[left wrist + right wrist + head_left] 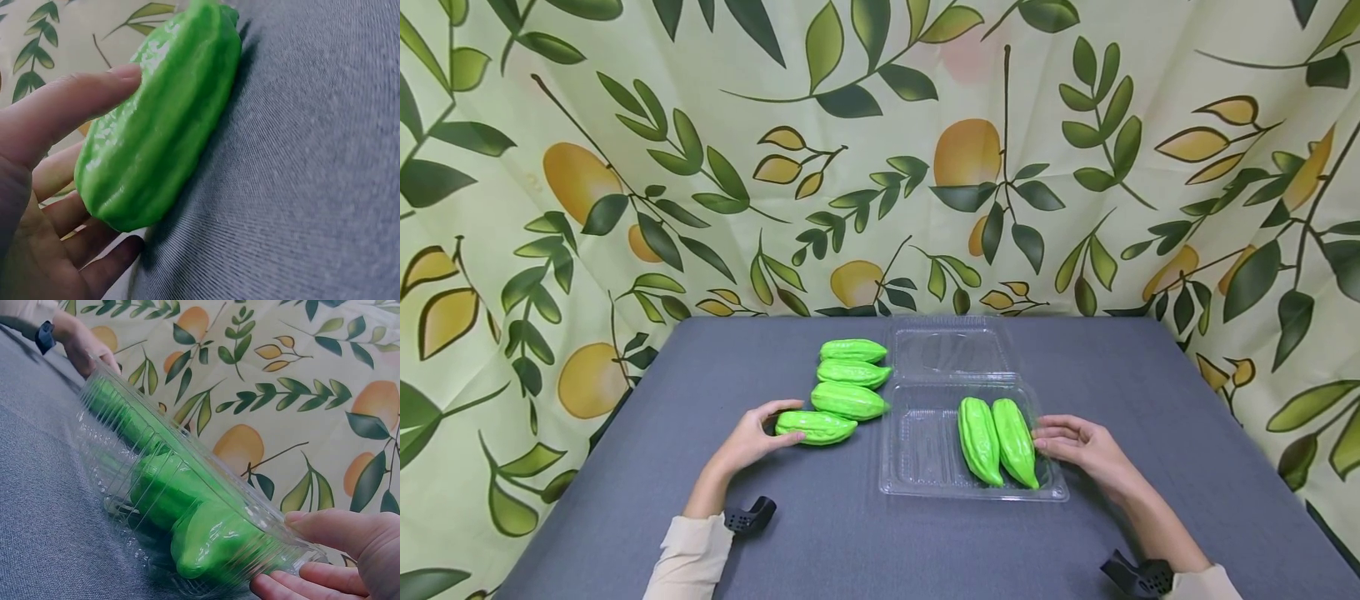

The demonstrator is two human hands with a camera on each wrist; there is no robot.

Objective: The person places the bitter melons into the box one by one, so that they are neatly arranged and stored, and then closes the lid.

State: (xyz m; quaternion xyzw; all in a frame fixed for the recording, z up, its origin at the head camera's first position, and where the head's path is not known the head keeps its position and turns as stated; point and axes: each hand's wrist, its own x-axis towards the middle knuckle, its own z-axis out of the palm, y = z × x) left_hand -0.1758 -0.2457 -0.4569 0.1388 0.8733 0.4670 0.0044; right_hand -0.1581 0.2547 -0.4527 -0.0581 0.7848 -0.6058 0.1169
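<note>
My left hand [751,434] holds the nearest green, ridged bitter melon [816,427] by its left end. In the left wrist view the thumb lies on top of this bitter melon [159,125], with the fingers at its far side. Across the table, my right hand [1086,450] grips the right edge of a clear plastic clamshell container [917,479]. The right wrist view shows the thumb over the container's rim [275,519] and the fingers against its outer wall. Inside, two bitter melons [980,442] lie side by side at the right.
Beyond the left hand, more bitter melons [850,400] lie in a column left of the container. The container's lid [951,350] is folded back flat. A grey cloth covers the table [820,542]. Behind it hangs a leaf-and-fruit patterned curtain [895,208].
</note>
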